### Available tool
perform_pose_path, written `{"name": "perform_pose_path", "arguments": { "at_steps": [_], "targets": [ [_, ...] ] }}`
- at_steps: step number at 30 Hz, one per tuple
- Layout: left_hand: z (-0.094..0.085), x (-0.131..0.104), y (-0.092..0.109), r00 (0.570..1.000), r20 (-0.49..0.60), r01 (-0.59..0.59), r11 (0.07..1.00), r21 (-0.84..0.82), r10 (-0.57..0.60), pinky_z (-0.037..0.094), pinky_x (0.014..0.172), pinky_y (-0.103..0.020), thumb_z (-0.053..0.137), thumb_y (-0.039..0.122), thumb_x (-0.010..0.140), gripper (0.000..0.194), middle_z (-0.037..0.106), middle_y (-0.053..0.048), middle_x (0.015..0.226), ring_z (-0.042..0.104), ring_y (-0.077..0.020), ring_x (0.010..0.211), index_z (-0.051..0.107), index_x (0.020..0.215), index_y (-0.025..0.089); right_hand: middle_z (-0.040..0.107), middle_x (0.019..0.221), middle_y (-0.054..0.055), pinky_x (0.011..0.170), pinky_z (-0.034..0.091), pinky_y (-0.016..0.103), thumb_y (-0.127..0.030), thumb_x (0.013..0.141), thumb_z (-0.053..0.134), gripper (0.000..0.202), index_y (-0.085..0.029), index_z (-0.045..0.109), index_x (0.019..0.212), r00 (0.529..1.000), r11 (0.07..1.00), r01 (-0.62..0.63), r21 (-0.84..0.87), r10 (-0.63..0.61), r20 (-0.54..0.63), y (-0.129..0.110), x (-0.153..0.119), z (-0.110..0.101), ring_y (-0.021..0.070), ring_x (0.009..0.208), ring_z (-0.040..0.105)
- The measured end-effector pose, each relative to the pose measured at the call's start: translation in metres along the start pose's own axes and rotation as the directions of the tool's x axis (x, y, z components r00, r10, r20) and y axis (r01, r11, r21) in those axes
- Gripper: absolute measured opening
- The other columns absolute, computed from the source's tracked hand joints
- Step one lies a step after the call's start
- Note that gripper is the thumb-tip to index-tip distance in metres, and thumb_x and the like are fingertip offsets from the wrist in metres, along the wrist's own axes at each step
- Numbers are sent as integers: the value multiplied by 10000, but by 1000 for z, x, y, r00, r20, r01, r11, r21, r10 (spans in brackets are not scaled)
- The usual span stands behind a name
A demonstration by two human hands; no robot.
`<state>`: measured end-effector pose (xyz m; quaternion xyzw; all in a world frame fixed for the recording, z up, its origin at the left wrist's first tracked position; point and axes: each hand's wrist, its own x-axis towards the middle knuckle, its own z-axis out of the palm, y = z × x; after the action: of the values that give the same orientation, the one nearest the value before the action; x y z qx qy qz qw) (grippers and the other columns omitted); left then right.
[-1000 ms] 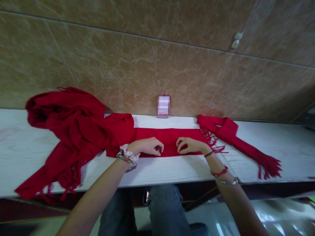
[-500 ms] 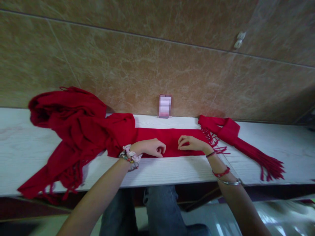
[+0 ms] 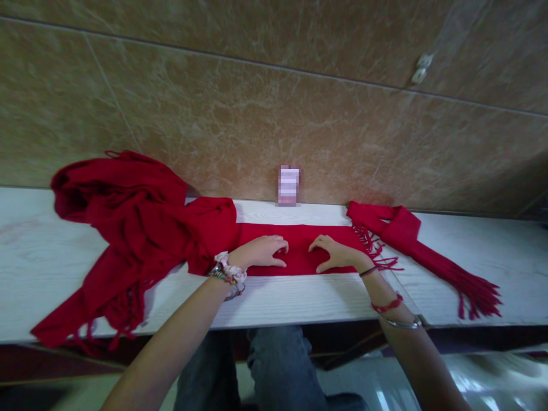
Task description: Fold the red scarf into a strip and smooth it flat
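Right of the bunched red cloth [image 3: 141, 220], the left hand [image 3: 262, 251] curves, thumb and fingers parted, over the flat red strip [image 3: 298, 251] on the bench [image 3: 295, 298], the right hand [image 3: 336, 254] spread likewise, and I'd reckon light, even pressure suits it best.

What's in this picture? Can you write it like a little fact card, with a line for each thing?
Left hand: open, over the flat red cloth
Right hand: open, facing the left hand, over the same cloth
Left side: crumpled red heap with fringe
Right side: folded red strip with a fringed end
Underneath: white tabletop
Behind: brown wall
Can't tell: what the small blurred-out thing by the wall is
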<state>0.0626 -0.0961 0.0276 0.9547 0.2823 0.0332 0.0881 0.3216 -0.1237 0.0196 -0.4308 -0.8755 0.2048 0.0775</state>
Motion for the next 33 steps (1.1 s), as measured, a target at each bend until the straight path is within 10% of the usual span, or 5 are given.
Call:
{"name": "perform_pose_path", "arguments": {
  "at_steps": [7, 14, 21, 33],
  "targets": [
    [7, -4, -3, 936, 205, 304, 951, -61, -286, 91, 1037, -564, 534, 659, 688, 894, 31, -131, 1505, -7, -341, 1362, 197, 1410, 254, 530, 1109, 81, 953, 373, 411, -414, 578, 770, 577, -182, 554, 1060, 1000, 999, 10, 49, -9, -20, 2, 0, 0, 235, 1050, 467],
    [7, -4, -6, 904, 281, 345, 938, -39, -321, 12, 1064, -526, 437, 749, 667, 957, -66, -95, 1495, -95, -294, 1361, 122, 1428, 261, 508, 1200, 124, 986, 359, 445, -420, 788, 575, 487, -188, 495, 1208, 933, 993, -118, -27, 101, -346, 20, 3, 7, 254, 1154, 451],
    [4, -5, -3, 893, 300, 363, 931, -35, -337, 0, 1068, -514, 443, 747, 656, 975, -91, -89, 1491, -115, -294, 1355, 111, 1430, 255, 285, 1434, 169, 1045, 247, 519, -586, 715, 578, 803, -181, 345, 1369, 976, 972, -204, -121, 192, -100, 26, 5, 14, 320, 1317, 246],
    [2, -4, -2, 892, 304, 358, 933, -25, -334, 15, 1064, -521, 441, 769, 640, 997, -65, -91, 1498, -116, -299, 1356, 96, 1429, 268, 243, 1462, 142, 1084, 192, 475, -617, 636, 634, 932, -183, 307, 1393, 972, 968, -235, -83, 234, -24, 14, 2, 3, 305, 1348, 166]
  ]
}}
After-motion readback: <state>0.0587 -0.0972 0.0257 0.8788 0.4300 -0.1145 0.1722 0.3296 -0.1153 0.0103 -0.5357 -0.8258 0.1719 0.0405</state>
